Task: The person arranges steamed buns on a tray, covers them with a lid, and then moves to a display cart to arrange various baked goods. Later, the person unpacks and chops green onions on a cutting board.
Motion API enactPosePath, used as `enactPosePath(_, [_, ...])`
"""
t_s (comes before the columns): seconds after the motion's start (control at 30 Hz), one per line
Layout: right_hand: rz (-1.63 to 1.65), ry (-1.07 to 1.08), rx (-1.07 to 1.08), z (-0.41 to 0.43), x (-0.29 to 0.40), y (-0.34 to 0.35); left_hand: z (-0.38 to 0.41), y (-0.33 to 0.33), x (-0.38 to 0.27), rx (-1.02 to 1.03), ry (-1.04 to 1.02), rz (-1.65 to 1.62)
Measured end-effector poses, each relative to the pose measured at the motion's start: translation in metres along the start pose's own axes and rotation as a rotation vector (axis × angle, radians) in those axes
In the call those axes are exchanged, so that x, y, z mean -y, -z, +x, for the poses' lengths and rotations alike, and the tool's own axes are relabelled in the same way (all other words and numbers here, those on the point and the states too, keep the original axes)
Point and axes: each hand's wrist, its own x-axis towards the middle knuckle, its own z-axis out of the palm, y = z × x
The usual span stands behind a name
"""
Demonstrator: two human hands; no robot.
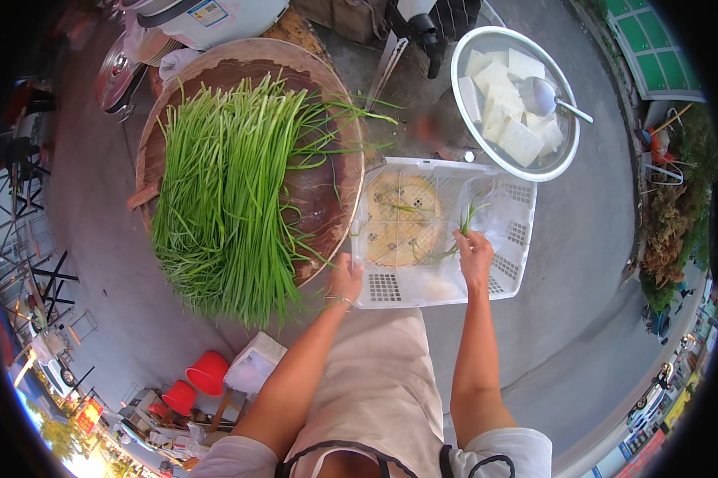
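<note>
My right hand [474,251] pinches a small tuft of green chives [468,221] above a white plastic crate [521,239]. At the crate's left edge, my left hand [344,278] grips the rim, its fingers partly hidden. Loose green strands and a round tan woven piece [401,221] show within the crate. To the left, a large pile of long garlic chives [227,203] covers much of a round wooden board [326,221]. Some chive tips hang over the board's near edge, and a few stray stalks reach right past its rim.
A wooden handle [144,196] juts from the board's left side. Behind the crate stands a metal basin [565,164] of white tofu blocks [505,113] with a metal ladle [547,98]. Red buckets [208,373] and a white foam box [256,361] sit at lower left.
</note>
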Motion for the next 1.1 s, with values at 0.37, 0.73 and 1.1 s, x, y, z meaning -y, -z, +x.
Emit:
enactPosePath(0.37, [0.149,0.433,0.409,0.056,0.236,0.012,-0.002,-0.001,0.008,0.039,0.134,0.118])
enactPosePath(0.73, [-0.53,1.031,0.468,0.14,0.311,-0.066,-0.007,0.004,-0.009,-0.075,0.082,0.057])
enactPosePath(1.1, [-0.914,1.358,0.428,0.175,0.379,-0.065,-0.002,0.0,-0.006,-0.123,-0.025,0.05])
